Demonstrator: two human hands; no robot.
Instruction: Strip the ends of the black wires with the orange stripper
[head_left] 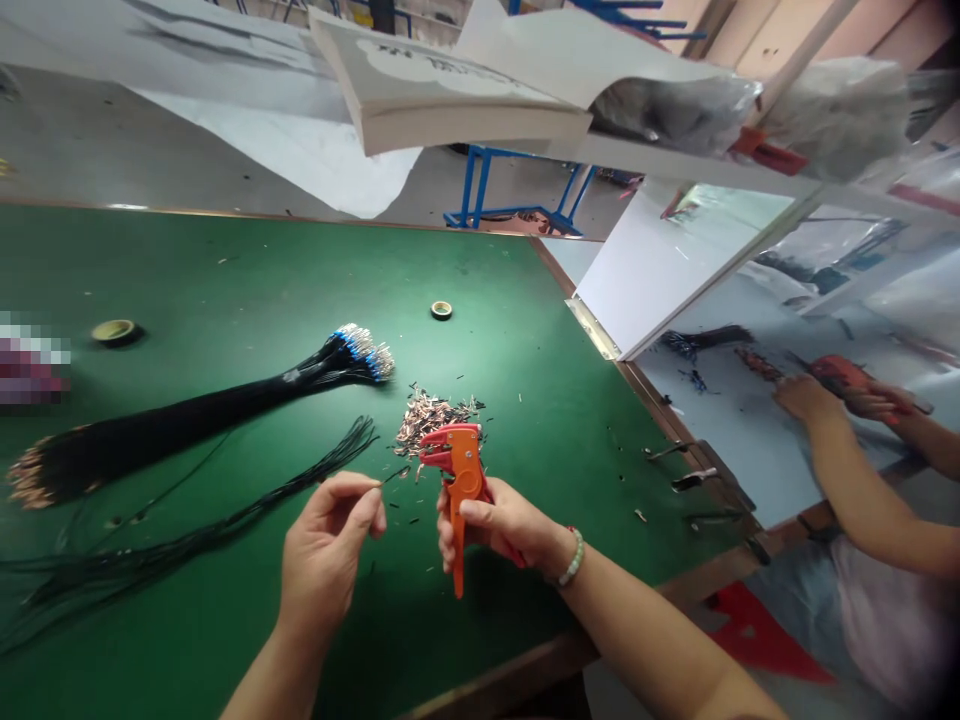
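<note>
My left hand (328,545) pinches a thin black wire (394,476) between thumb and fingers, its tip close to the jaws of the orange wire stripper (463,490) gripped in my right hand (499,525). Just beyond the tool lies a heap of copper-coloured wire clippings (431,420) with black scraps. To the left, on the green table mat (480,300), rest a thick black wire bundle (172,440) with copper ends, blue-tipped crimped terminals (360,350), and loose thin black wires (187,530). A beaded bracelet (574,557) circles my right wrist.
Two tape rolls (114,332) (442,310) sit on the mat. A co-worker's hands (832,400) hold an orange tool (847,378) at a neighbouring white table (750,440). Metal clamps (694,470) line the mat's right edge. A book (450,90) overhangs the far side.
</note>
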